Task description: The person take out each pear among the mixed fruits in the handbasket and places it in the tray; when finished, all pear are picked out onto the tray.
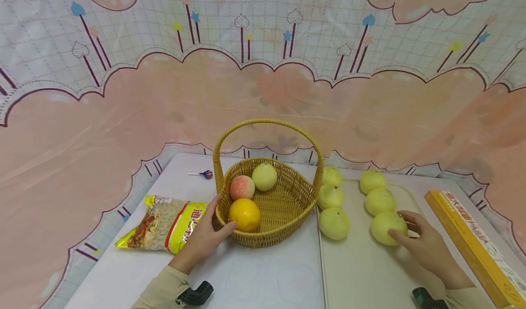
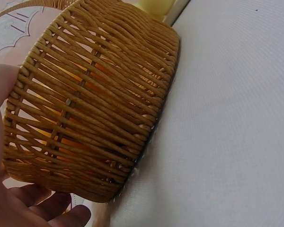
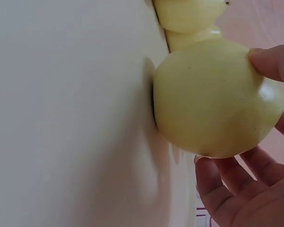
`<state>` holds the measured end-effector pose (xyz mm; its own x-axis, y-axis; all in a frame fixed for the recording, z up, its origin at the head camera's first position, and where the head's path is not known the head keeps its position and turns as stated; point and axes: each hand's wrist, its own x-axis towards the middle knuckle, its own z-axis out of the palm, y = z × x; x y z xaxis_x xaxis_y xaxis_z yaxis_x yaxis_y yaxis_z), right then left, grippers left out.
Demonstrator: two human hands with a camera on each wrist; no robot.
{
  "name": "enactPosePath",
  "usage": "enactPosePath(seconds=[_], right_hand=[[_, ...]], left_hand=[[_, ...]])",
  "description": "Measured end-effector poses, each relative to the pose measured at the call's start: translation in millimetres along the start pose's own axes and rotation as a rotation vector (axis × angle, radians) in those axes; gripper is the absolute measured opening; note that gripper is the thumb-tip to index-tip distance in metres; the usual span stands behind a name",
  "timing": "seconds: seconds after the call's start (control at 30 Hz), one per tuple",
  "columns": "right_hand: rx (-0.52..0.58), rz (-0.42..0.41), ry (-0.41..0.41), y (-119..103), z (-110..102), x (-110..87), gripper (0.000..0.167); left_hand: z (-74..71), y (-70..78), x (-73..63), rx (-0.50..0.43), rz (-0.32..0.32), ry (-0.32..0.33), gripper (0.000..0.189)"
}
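Note:
A wicker basket with a tall arched handle stands mid-table. My left hand grips its left rim, thumb over the edge; the left wrist view has the fingers against the woven side. Inside lie an orange, a pinkish peach and a pale green pear. On the right, my right hand holds a round pale green pear, the nearest of a row on the tray. In the right wrist view, thumb and fingers span this pear, close over the tray surface.
More pears stand in two rows on the cream tray, the left row beside the basket. A yellow pasta box lies at the right. Left of the basket are a snack-like food bag and a lollipop. A patterned cloth hangs behind.

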<state>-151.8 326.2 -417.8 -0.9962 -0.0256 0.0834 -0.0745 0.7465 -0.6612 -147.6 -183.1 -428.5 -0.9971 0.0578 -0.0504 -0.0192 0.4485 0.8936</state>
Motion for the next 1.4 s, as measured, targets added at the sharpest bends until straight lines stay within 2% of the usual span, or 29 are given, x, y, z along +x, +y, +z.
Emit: enactPosePath(seconds=[0.4,0.67,0.97,1.23,1.4], right_hand=[[0.012,-0.067,-0.044,8,-11,2.1,0.058],[0.016,-0.052,-0.043,9,-13,3.1,0.059],[0.018,-0.093,-0.026,9,-12,4.1,0.066],[0.053,-0.109,0.015,-6,-22,2.7,0.068],[0.057,-0.192,0.051,-30,-26,1.3,0.066]], left_hand=[[-0.2,1.5,-0.6,0.002,-0.008,-0.001,0.095],[0.4,1.0,-0.7,0.002,0.002,0.002,0.094],[0.6,0.5,-0.8,0.001,0.023,0.000,0.093],[1.1,-0.7,0.3,0.002,0.010,0.001,0.094],[0.7,-0.3,-0.1,0.001,-0.001,0.003,0.094]])
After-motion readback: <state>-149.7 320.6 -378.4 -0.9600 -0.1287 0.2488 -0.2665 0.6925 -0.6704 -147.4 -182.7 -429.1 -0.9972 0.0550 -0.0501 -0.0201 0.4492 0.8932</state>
